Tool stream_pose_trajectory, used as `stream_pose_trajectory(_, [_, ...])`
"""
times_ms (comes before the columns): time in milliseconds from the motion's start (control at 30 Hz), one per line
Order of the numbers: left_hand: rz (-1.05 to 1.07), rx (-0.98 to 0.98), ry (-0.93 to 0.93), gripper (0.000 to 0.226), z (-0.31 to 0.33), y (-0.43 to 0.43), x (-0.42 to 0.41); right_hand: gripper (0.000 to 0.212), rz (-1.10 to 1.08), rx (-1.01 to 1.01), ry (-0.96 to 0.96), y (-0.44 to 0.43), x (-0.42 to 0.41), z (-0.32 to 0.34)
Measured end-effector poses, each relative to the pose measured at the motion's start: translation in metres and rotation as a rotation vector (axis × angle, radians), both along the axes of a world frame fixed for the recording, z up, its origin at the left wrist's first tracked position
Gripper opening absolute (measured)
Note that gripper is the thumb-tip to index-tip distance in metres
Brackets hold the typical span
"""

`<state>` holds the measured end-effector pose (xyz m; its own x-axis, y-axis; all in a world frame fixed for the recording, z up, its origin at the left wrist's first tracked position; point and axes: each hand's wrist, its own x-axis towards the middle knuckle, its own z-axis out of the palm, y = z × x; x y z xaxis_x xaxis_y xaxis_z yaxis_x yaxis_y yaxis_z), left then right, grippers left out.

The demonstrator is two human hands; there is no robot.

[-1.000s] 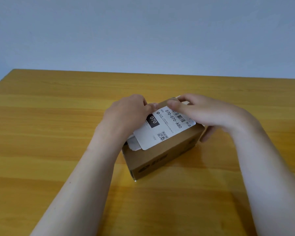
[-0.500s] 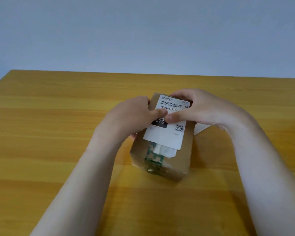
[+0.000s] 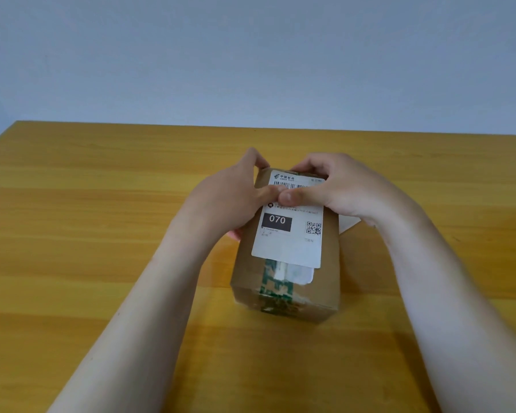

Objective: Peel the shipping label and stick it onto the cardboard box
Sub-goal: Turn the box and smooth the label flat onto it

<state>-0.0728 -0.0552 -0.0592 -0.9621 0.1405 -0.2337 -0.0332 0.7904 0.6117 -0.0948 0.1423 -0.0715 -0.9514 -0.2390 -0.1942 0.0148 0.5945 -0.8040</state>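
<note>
Brown cardboard box [image 3: 286,281] sits on yellow wooden table [image 3: 87,234], approx mid-width and well in from the far edge. Its long axis runs from the far edge toward the person. White shipping label [image 3: 289,236] lies flat on the box's top face, covering most of the far and middle part. It shows a black block w/ "070", a QR code at its R side, and a barcode and China Post logo near the far end. Label's near edge overlaps an older white sticker [image 3: 300,274] and a strip of green printed tape [image 3: 276,289]. The tape runs down the top ctr and over the near end face.

Left hand [image 3: 227,201] grips the box from its L side. Thumb lies across the label just below the barcode, pressing down. Fingers [image 3: 252,159] are curled over the far L corner, w/ a fingertip also showing low at the box's L wall.

Right hand [image 3: 343,189] grips from the R side, thumb pressing the label. Its tip is touching or just beside the L thumb tip; can't tell which. Fingers [image 3: 313,165] are curled narrow over the far end of the box top, at the label's far edge. Both forearms are bare, reaching in from the near side.

White paper slip [image 3: 348,225] lies on the table just beside the box's R wall, mostly hidden under the R wrist. Pale grey-blue wall [image 3: 251,55] stands behind the far edge.
</note>
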Motion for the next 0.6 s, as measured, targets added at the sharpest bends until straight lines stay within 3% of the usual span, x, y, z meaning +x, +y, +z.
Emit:
stream_pose_trajectory(300, [0.074,-0.035,0.089,0.030,-0.004,0.001,-0.002,0.033,-0.001,-0.026,0.012,-0.008,-0.002,-0.009])
stream_pose_trajectory(600, [0.122,0.011,0.110,0.038,-0.011,-0.001,-0.007,0.040,-0.011,0.017,0.058,-0.012,-0.001,-0.007])
